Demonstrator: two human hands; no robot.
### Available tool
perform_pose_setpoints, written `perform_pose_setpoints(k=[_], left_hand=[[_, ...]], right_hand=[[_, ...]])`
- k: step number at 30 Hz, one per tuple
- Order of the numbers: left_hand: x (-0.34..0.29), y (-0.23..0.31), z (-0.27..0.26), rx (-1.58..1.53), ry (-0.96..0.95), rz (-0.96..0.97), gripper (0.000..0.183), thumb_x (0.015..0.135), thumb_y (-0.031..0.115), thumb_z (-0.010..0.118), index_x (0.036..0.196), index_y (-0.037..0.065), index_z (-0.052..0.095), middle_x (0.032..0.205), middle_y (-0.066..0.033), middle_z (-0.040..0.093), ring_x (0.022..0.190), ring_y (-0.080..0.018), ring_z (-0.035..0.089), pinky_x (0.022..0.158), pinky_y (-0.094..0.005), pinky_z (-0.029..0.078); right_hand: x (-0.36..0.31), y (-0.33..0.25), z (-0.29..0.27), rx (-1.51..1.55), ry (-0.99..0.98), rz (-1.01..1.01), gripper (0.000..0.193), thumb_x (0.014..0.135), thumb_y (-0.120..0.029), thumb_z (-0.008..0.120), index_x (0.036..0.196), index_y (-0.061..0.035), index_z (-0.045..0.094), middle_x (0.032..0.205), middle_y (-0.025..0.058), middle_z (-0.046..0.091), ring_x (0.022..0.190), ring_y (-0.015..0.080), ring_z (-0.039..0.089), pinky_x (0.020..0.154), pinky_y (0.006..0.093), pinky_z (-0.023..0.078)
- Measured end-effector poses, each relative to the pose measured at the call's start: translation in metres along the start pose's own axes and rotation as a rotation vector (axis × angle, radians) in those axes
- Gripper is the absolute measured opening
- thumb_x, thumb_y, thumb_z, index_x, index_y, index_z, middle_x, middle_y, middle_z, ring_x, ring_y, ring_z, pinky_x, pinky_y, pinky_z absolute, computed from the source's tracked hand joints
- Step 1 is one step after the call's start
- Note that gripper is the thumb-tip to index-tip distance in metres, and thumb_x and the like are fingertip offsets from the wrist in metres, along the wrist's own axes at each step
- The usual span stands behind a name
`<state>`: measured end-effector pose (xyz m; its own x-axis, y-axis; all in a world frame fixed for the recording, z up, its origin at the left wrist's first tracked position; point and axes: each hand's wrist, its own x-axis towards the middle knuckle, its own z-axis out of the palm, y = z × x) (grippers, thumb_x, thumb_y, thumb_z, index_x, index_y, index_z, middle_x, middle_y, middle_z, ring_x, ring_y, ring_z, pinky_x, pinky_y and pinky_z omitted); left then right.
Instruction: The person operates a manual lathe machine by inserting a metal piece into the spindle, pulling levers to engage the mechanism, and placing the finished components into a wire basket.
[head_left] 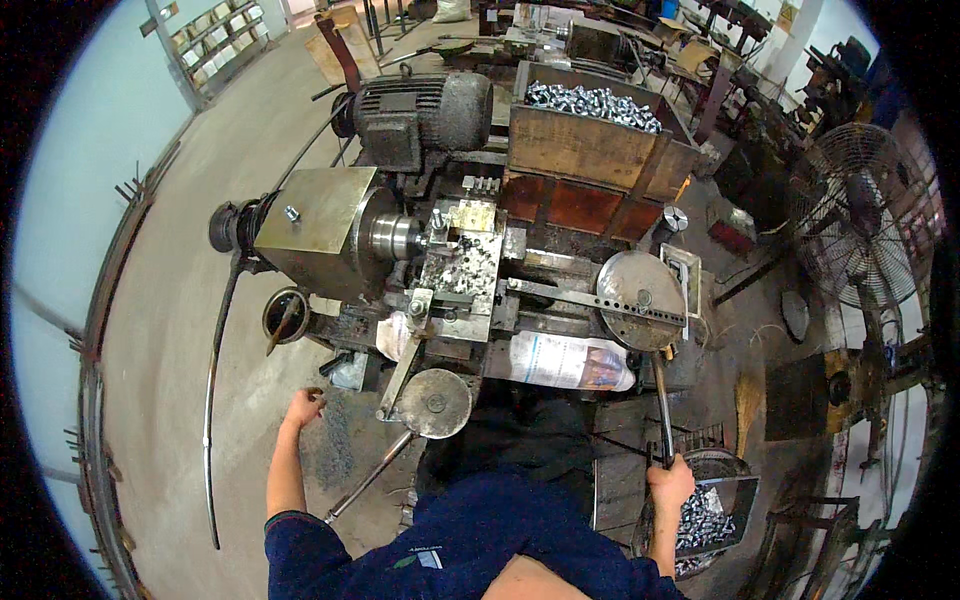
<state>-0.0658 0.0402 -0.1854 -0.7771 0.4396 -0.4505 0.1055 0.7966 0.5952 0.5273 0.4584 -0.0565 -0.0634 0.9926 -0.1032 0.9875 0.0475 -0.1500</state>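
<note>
My right hand (671,482) is wrapped round the lower end of a long metal lever (663,410), which runs up to a round metal disc (640,296) on the right of a small lathe. Out to the left, my left hand (306,406) hangs in the air with its fingers curled together; something dark shows at the fingertips, too small to make out. Nearest to it are a second round disc (436,403) and its slanting rod handle (370,476), which it does not touch. In the middle, the lathe's spindle (392,238) faces a cross slide (462,270) strewn with dark chips.
Behind the lathe stands a wooden box (580,145) heaped with shiny metal parts, beside an electric motor (420,115). More parts fill a bin (735,515) by my right forearm. A large fan (858,215) stands at the right; a dark pot (286,314) sits left of the lathe.
</note>
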Motion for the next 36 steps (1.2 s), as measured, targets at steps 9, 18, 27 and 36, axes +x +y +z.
perform_pose_setpoints(k=[9, 18, 27, 36], left_hand=[[0.010, 0.059, -0.019, 0.141, 0.097, 0.030, 0.039, 0.073, 0.019, 0.063, 0.107, 0.000, 0.058, 0.082, -0.0143, 0.065, 0.072, -0.0236, 0.064, 0.067, -0.0336, 0.049], [0.057, 0.064, 0.021, 0.648, 0.240, 0.243, 0.050, 0.077, 0.047, 0.057, 0.102, 0.003, 0.059, 0.088, -0.0210, 0.062, 0.079, -0.0357, 0.061, 0.069, -0.0415, 0.049], [0.064, 0.036, 0.059, 0.539, 0.315, 0.067, 0.043, 0.079, 0.046, 0.053, 0.089, 0.004, 0.058, 0.084, -0.0188, 0.063, 0.078, -0.0363, 0.061, 0.070, -0.0470, 0.048], [0.046, 0.049, 0.054, 0.529, 0.343, -0.067, 0.044, 0.074, 0.036, 0.061, 0.103, 0.004, 0.050, 0.092, -0.0194, 0.061, 0.085, -0.0374, 0.059, 0.074, -0.0458, 0.047]], right_hand=[[0.084, 0.041, -0.010, -0.272, -0.059, 0.086, 0.034, 0.062, -0.033, 0.058, 0.076, -0.0020, 0.059, 0.083, 0.0175, 0.062, 0.080, 0.0341, 0.061, 0.071, 0.0429, 0.049], [0.235, 0.022, -0.051, -0.408, 0.086, 0.201, 0.032, 0.066, -0.025, 0.060, 0.096, -0.0111, 0.059, 0.105, 0.0075, 0.059, 0.106, 0.0270, 0.050, 0.090, 0.0511, 0.035], [0.267, 0.017, -0.039, -0.446, 0.241, 0.072, 0.029, 0.073, -0.023, 0.050, 0.096, -0.0101, 0.060, 0.105, 0.0089, 0.058, 0.105, 0.0265, 0.050, 0.090, 0.0527, 0.035], [0.207, 0.000, -0.007, -0.230, 0.479, 0.042, 0.073, 0.063, -0.021, 0.063, 0.129, -0.0048, 0.036, 0.134, 0.0134, 0.035, 0.130, 0.0296, 0.024, 0.102, 0.0491, 0.023]])
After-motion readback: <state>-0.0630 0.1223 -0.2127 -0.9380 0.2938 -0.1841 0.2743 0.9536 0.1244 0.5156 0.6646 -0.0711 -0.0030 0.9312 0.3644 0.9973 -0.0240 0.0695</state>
